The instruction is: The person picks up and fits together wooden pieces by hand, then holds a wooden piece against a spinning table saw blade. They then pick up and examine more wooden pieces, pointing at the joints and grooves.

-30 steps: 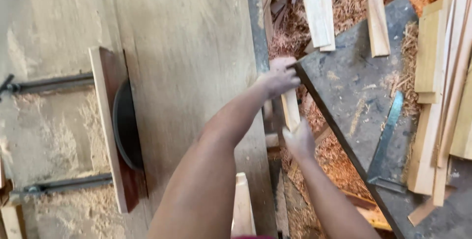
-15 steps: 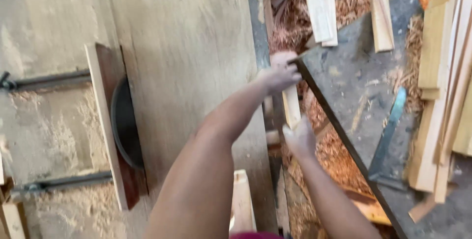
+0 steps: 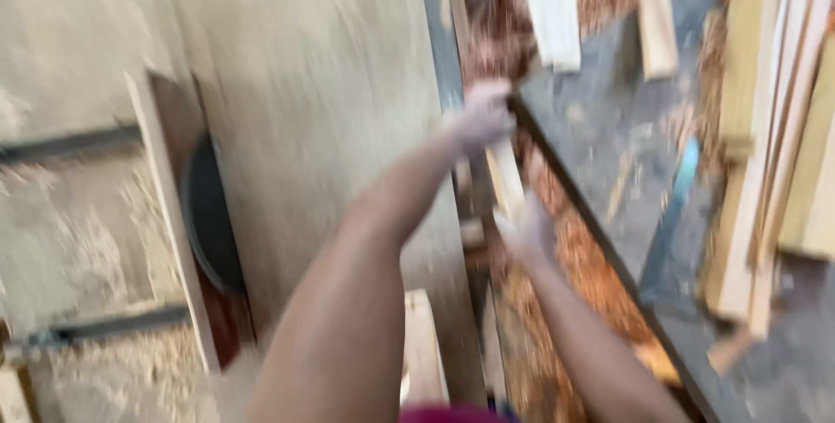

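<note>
The picture is blurred by motion. My left hand (image 3: 481,116) grips the far end of a short pale wooden strip (image 3: 504,175), beside the corner of a dark grey bench top (image 3: 626,153). My right hand (image 3: 529,230) holds the near end of the same strip. The strip hangs in the gap between a large plywood table (image 3: 322,84) and the dark bench, above wood shavings.
A round saw blade (image 3: 209,214) stands in a slot of the plywood table beside a wooden fence board (image 3: 170,214). Pale wooden strips (image 3: 783,127) are stacked on the right of the dark bench. Orange shavings (image 3: 591,275) fill the gap. Another strip (image 3: 422,345) lies near my body.
The view has shifted and blurred. Both hands keep hold of the strip, which looks slightly lower and nearer to me than before.
</note>
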